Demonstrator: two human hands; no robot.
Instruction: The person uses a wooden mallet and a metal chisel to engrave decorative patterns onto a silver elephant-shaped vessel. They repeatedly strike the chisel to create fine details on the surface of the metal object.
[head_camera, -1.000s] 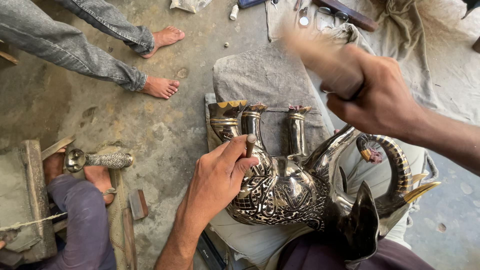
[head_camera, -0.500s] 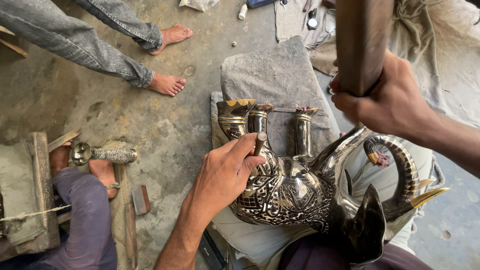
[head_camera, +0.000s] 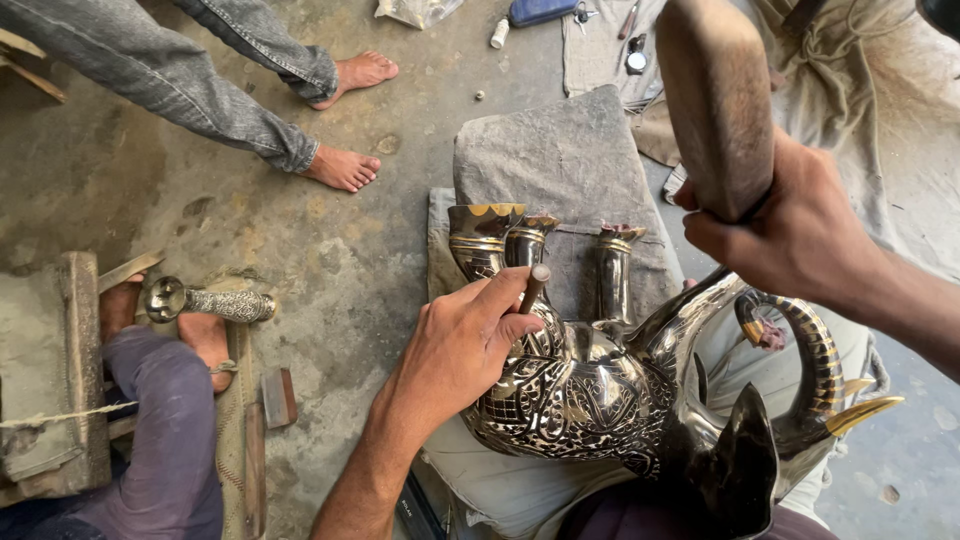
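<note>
My left hand (head_camera: 455, 350) & forearm are bare, no sleeve, no glove, no watch or ring that shows. Right hand (head_camera: 790, 235) same: bare to the wrist & up the forearm as far as the frame goes, nothing worn on it. Nails short on the left. Below, my lap shows light grey-beige cloth trousers (head_camera: 500, 490), w/ a dark maroon garment edge (head_camera: 640, 515) at the bottom.

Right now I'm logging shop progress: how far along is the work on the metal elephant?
Done: the elephant figure is formed, its body covered in engraved pattern. In hand: the left hand sets a punch against it; the right hand raises a wooden mallet. Left: I cannot tell how much remains unworked.
</note>
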